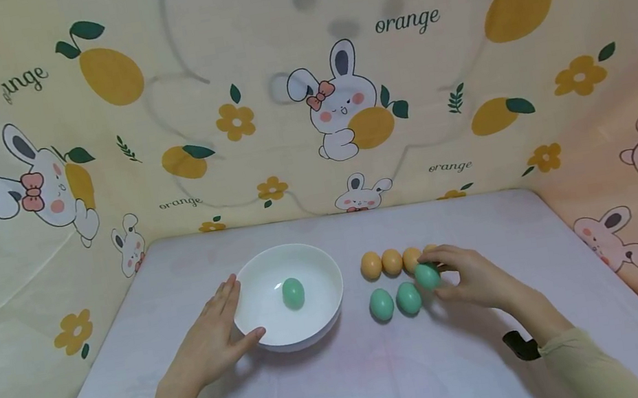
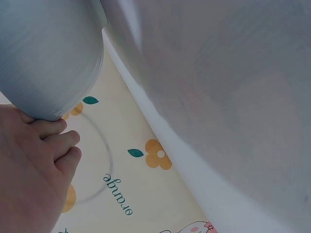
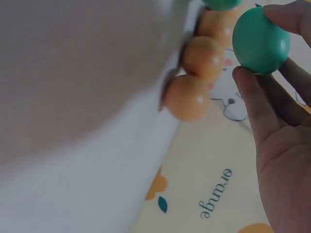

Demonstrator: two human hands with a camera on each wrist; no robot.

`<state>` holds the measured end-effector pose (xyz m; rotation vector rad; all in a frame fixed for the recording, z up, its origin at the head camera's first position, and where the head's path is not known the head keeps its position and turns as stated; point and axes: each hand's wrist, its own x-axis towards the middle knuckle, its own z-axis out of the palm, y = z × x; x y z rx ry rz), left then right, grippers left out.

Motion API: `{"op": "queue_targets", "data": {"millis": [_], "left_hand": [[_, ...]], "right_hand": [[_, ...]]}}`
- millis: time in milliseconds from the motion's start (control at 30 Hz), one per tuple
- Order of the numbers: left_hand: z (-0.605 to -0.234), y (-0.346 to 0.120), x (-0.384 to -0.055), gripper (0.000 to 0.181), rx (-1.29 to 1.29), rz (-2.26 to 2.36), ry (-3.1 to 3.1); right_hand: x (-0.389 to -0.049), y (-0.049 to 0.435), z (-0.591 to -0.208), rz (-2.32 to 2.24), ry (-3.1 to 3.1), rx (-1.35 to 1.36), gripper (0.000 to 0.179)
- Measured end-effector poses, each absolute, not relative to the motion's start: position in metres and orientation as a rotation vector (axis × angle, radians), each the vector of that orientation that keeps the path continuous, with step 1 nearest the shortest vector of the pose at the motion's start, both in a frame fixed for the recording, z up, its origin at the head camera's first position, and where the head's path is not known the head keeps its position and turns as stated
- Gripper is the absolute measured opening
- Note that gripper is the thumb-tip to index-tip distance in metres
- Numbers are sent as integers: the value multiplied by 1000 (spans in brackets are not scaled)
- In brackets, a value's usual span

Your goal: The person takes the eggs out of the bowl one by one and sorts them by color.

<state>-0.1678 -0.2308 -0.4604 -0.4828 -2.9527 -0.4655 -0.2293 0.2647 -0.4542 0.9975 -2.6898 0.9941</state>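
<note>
A white bowl (image 1: 326, 316) stands left of centre on the table with one green egg (image 1: 293, 294) inside. My left hand (image 1: 207, 345) rests against the bowl's left side, its fingers extended along the outer wall and its thumb at the near rim. In the left wrist view the fingers (image 2: 58, 141) touch the bowl's outside (image 2: 53, 53). My right hand (image 1: 472, 276) pinches a green egg (image 1: 428, 275) between thumb and fingertips. The right wrist view shows this held egg (image 3: 261, 41) away from the tabletop. Two more green eggs, one (image 1: 382, 305) beside the other (image 1: 408, 298), lie left of that hand.
Behind the green eggs runs a row of several tan eggs (image 1: 392, 262), its right end partly hidden by my right hand. The white table (image 1: 349, 389) meets a patterned cloth backdrop (image 1: 257, 48) at the back and sides.
</note>
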Motion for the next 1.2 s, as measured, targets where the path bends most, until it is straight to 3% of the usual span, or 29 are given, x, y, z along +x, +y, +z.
{"op": "queue_targets", "data": {"millis": [1200], "left_hand": [[-463, -233, -167, 102, -496, -467, -2940]], "right_hand": [[-223, 262, -472, 909, -2928, 983, 56]]}}
